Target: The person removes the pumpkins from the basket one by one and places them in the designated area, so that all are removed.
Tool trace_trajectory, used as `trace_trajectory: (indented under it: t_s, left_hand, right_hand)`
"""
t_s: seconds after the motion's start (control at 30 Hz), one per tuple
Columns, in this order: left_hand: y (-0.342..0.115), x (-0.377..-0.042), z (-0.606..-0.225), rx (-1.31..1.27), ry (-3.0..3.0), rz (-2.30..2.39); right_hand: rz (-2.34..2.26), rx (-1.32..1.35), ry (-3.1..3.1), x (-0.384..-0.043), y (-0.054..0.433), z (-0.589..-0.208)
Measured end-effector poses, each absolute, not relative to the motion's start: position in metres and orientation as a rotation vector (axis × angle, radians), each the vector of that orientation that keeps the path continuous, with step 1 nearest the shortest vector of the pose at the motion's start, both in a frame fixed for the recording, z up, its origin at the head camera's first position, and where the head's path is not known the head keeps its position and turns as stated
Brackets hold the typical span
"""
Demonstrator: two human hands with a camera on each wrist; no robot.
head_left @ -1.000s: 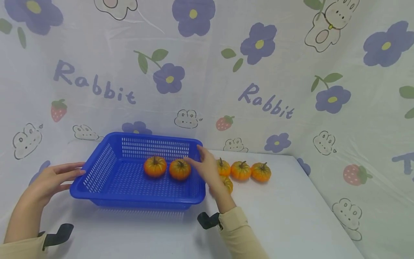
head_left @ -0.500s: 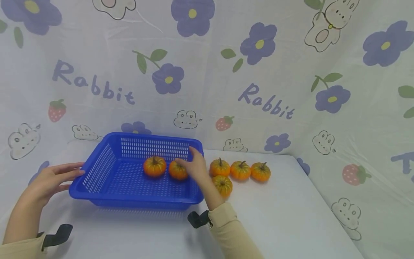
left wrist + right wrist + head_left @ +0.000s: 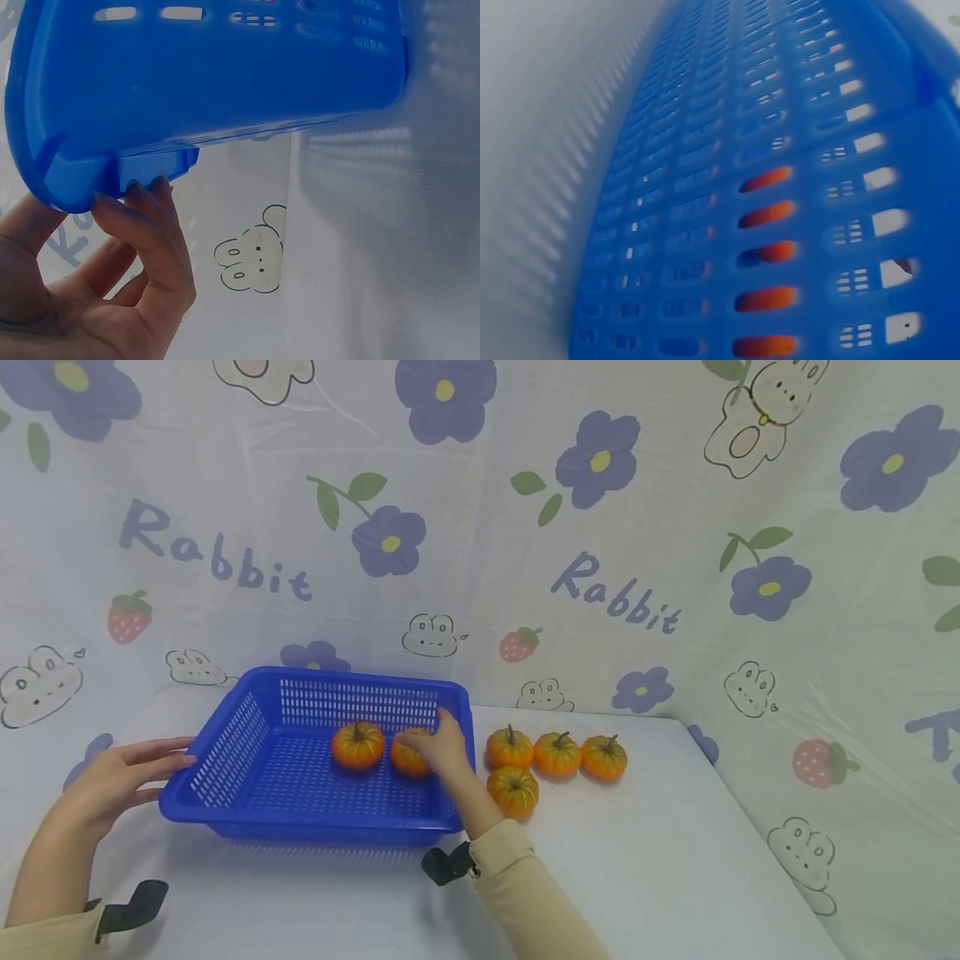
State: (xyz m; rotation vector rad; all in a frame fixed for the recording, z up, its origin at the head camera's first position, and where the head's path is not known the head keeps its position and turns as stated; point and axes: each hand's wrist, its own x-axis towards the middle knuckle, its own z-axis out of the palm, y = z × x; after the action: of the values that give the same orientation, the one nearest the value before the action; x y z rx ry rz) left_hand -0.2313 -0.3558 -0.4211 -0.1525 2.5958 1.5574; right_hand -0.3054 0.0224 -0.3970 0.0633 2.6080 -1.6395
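A blue slotted plastic basket [image 3: 300, 828] sits on the white table. In it are two small orange pumpkins: the left pumpkin [image 3: 357, 747] stands uncovered, while the right pumpkin [image 3: 408, 758] is partly covered by my right hand [image 3: 444, 752]. That hand reaches over the basket's right side with thumb and fingers spread, the thumb overlapping the pumpkin's top. My left hand [image 3: 112, 781] holds the basket's left rim; the left wrist view shows its fingertips [image 3: 135, 187] under the lip. The right wrist view has mostly the basket wall [image 3: 817, 187], with orange pumpkin skin through the slots.
Several more pumpkins [image 3: 557, 755] are grouped on the table [image 3: 645, 860] just right of the basket, one of them nearer the front [image 3: 513, 792]. A white curtain [image 3: 480, 593] printed with flowers and rabbits hangs behind and along the right side.
My right hand has moved left from the basket's right rim to over the right pumpkin, uncovering the pumpkins beside the basket. My left hand stays at the left rim.
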Motion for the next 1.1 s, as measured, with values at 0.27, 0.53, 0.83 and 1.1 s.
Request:
trace_trajectory:
  t_s: [0.27,0.53,0.83,1.1]
  left_hand:
    - [-0.355,-0.229,-0.420,-0.142,2.583,1.581]
    - [-0.356,-0.230,-0.421,-0.133,2.567,1.605]
    - [-0.355,-0.228,-0.421,-0.138,2.578,1.598]
    - [-0.355,-0.228,-0.422,-0.133,2.583,1.592]
  right_hand:
    - [-1.678,0.060,2.526,-0.308,0.019,-0.402]
    - [-1.619,0.033,2.516,-0.313,0.018,-0.408]
    - [-1.514,0.035,2.474,-0.314,0.022,-0.410]
    - [-1.521,-0.115,2.449,-0.311,0.022,-0.410]
